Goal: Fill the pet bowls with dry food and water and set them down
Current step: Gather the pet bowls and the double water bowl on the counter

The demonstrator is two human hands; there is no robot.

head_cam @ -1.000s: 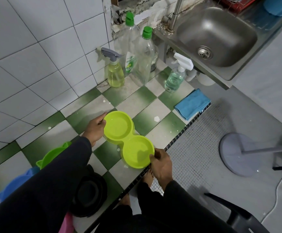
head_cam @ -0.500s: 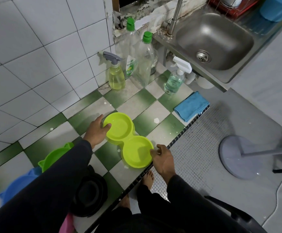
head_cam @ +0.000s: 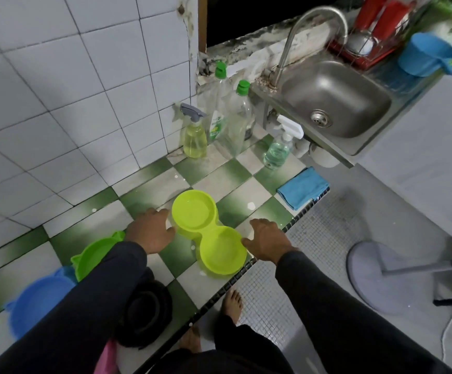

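A lime-green double pet bowl (head_cam: 208, 233) lies flat on the green-and-white checkered tile ledge (head_cam: 219, 179), both cups dry and bare. My left hand (head_cam: 150, 232) hovers just left of its far cup with relaxed fingers, holding nothing. My right hand (head_cam: 266, 241) sits at the right of the near cup, fingers spread loosely, fingertips close to the rim. A green bowl (head_cam: 95, 252), a blue bowl (head_cam: 36, 300) and a black bowl (head_cam: 145, 311) lie at the lower left, partly under my left sleeve.
Two spray bottles (head_cam: 194, 136) (head_cam: 279, 149) and two clear green-capped bottles (head_cam: 237, 122) stand against the tiled wall. A blue cloth (head_cam: 301, 187) lies near the ledge's edge. A steel sink (head_cam: 333, 101) with tap sits to the right. A fan base (head_cam: 376, 276) stands on the floor.
Both hands have let go of the double bowl and drawn slightly away; it now rests on the ledge. The camera has tilted up toward the sink.
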